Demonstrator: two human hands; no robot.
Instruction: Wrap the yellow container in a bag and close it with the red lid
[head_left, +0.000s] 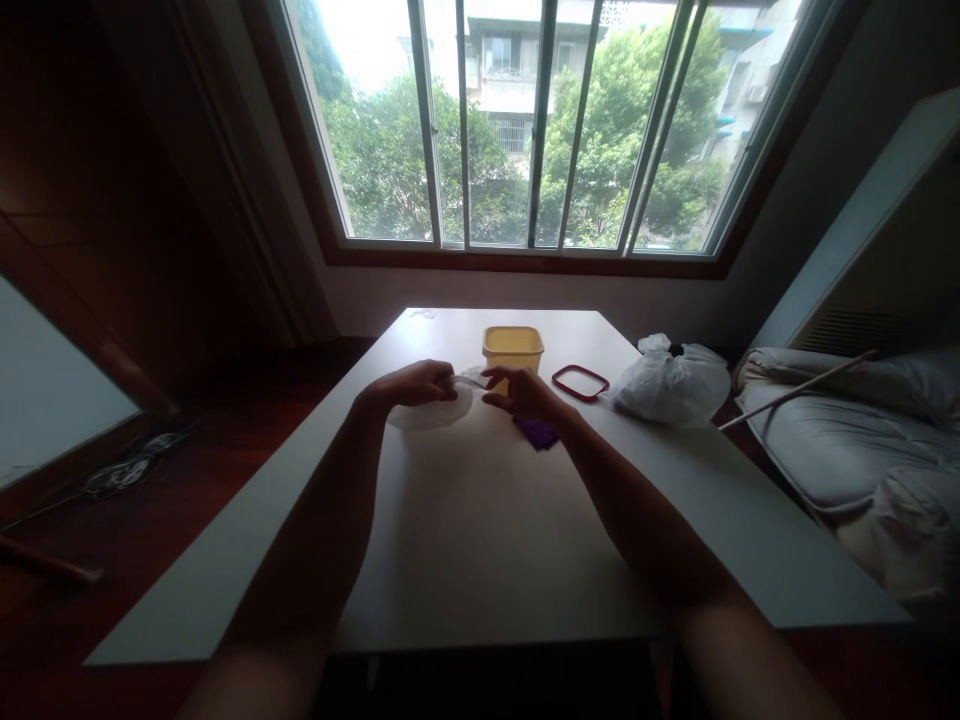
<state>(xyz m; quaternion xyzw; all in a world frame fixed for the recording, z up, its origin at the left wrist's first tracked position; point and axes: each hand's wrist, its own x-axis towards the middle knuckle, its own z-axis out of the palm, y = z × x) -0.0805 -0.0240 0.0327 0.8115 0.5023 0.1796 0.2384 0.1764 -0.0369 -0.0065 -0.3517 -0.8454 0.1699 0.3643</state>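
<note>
A thin, see-through plastic bag (429, 414) is stretched between my hands above the white table. My left hand (426, 382) is closed on its upper edge, and most of the film hangs below and to the left. The fingers of my right hand (521, 392) are bent around the other end of that edge; how firmly they pinch it is hard to see. Just behind the right hand stands a yellow plastic container (513, 343), its lower part covered by the hand. A small purple cloth-like piece (537, 433) lies below the right wrist.
On the white table (495, 540), a dark red rounded frame (580, 384) lies right of the container. Beyond it sits a full white plastic bag (667, 387) by the right edge. A small clear scrap (422, 314) rests at the far left corner, under the window.
</note>
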